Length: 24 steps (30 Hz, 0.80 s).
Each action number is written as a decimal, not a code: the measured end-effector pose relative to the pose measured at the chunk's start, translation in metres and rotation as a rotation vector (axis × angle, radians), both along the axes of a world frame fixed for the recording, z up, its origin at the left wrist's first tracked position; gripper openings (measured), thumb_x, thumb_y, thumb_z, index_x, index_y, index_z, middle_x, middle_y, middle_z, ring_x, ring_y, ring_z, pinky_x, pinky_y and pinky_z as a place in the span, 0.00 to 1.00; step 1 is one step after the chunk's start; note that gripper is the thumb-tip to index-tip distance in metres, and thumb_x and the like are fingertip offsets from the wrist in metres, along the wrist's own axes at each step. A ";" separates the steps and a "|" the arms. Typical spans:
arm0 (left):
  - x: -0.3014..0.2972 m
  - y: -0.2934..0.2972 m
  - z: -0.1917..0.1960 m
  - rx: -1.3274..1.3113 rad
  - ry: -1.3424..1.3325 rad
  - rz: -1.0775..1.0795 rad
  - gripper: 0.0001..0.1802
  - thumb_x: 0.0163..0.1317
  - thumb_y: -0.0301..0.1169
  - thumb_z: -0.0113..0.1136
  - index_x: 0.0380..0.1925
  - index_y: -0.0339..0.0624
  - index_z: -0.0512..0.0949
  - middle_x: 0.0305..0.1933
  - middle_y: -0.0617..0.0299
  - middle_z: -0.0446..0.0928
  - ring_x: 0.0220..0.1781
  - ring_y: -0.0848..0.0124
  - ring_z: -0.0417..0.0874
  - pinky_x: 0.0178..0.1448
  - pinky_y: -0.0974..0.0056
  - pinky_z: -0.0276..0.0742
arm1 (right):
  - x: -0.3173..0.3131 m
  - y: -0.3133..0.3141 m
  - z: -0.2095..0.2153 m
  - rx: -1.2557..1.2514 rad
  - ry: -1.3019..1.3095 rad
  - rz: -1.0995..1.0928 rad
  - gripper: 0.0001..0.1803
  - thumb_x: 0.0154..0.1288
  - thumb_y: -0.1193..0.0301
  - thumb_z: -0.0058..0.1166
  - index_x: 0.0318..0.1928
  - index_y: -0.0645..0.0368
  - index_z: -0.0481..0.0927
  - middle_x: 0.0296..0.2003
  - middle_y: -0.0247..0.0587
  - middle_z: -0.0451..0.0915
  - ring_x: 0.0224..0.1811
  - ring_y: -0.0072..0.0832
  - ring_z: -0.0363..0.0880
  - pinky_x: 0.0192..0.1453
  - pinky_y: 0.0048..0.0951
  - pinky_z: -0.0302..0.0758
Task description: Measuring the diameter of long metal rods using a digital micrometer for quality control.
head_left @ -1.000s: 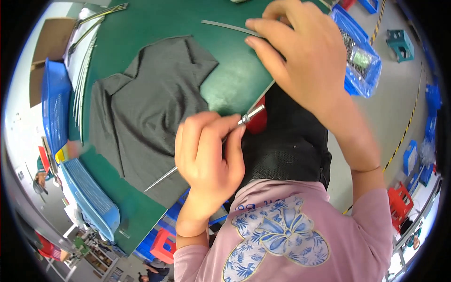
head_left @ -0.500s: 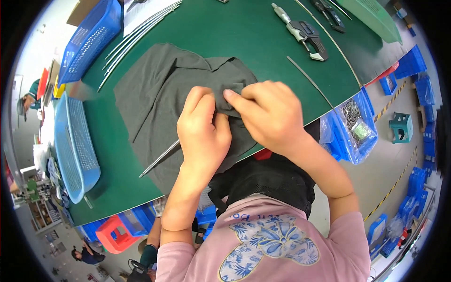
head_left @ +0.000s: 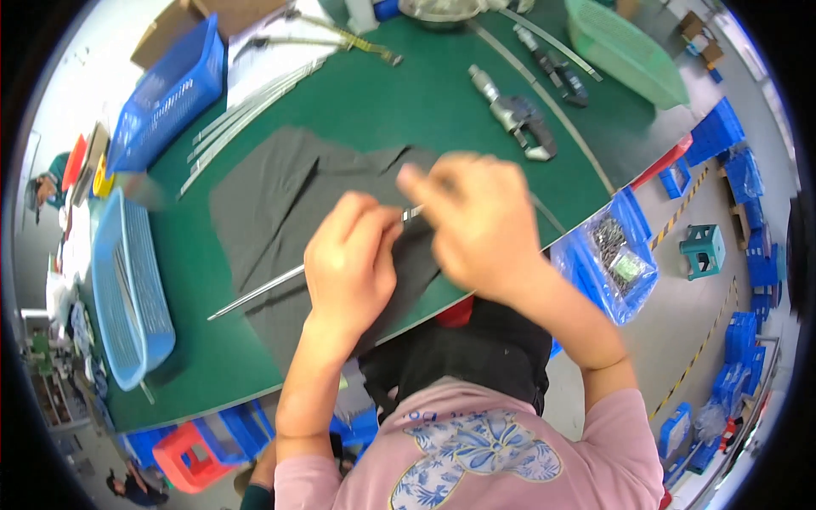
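A thin metal rod slants across the grey cloth on the green table. My left hand is closed around the rod, with its long thin end sticking out to the left. A short bright piece of the rod shows past my left fingers. My right hand is beside this end, its fingers curled and smeared by motion. Whether it grips the rod cannot be made out. Beneath both hands the cloth lies creased.
Several thin rods lie at the back left near blue baskets. A micrometer rests at the back right, before a green basket. A blue bin of small metal parts stands off the table's right edge.
Both hands have opened up from the cloth they were bunching, and the rod's end is now uncovered between them. The rod has shifted left and up. The head view has moved too.
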State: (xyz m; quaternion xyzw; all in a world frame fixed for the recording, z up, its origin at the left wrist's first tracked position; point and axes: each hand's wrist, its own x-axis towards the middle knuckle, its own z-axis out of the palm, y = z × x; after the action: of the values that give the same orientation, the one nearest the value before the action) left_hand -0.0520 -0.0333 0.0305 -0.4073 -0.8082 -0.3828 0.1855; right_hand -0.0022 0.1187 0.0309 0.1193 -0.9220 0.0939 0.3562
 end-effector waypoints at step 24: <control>0.014 -0.004 -0.003 0.837 -1.044 -0.272 0.08 0.60 0.30 0.48 0.34 0.36 0.69 0.25 0.59 0.72 0.26 0.73 0.74 0.31 0.71 0.72 | 0.015 0.028 0.005 -0.891 -0.383 0.388 0.11 0.57 0.66 0.47 0.30 0.62 0.73 0.18 0.42 0.70 0.21 0.35 0.70 0.26 0.31 0.64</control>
State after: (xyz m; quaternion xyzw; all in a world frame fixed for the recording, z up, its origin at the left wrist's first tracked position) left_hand -0.0384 -0.0374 0.0276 -0.1612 -0.5174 -0.8293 -0.1365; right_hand 0.0125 0.1465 0.0362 0.1054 -0.8022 0.5616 0.1733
